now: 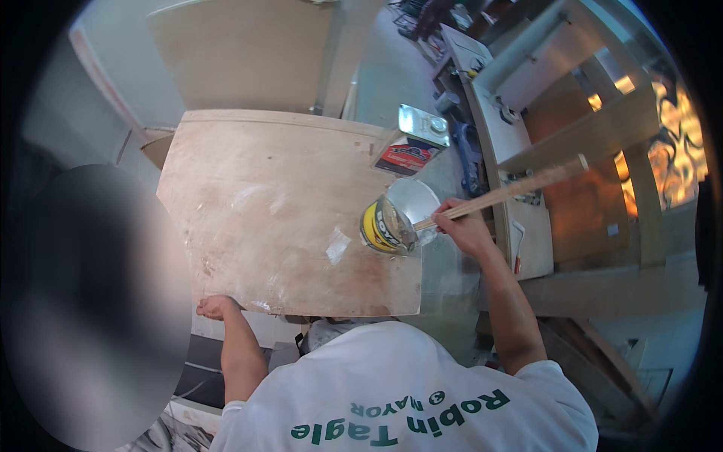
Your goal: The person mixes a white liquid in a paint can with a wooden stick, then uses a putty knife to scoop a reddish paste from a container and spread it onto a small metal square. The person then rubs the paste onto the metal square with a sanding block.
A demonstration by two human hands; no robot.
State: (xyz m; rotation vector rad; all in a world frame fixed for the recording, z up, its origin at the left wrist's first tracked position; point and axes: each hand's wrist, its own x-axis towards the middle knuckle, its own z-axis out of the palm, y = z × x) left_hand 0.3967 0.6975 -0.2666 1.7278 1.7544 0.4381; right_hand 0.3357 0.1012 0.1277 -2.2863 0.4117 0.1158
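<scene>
- The right hand [463,226] has its grip closed around a long pale wooden stick [520,187], holding it near the lower end. The rest of the stick slants up and away to the right of the grip.
- Just left of that grip, touching the stick's tip, is a round yellow-labelled tin can [390,224]. It is tipped over on its side with the open, silvery mouth turned toward the grip. The tilt seems to be what lets the stick reach low into the can.
- The can sits at the right edge of a large pale plywood board with rounded far corners [279,203]. This keeps it within a short reach of the right grip and over the wood.
- Glossy wet-looking patches [337,245] lie on the board left of the can. I cannot tell what the stuff is.
- The left hand [217,306] has its grip closed over the board's near left corner, fingers curled under the edge. It appears to steady the board against the right arm's work.
- Beyond the right grip, well past the can, stand a flat rectangular shiny metal canister with a round cap [424,124] and a red-and-black printed box [407,157]. Both are out of the stick's way.
- Farther right of the grip a narrow white tabletop [491,143] carries small tools, too small to tell apart.
</scene>
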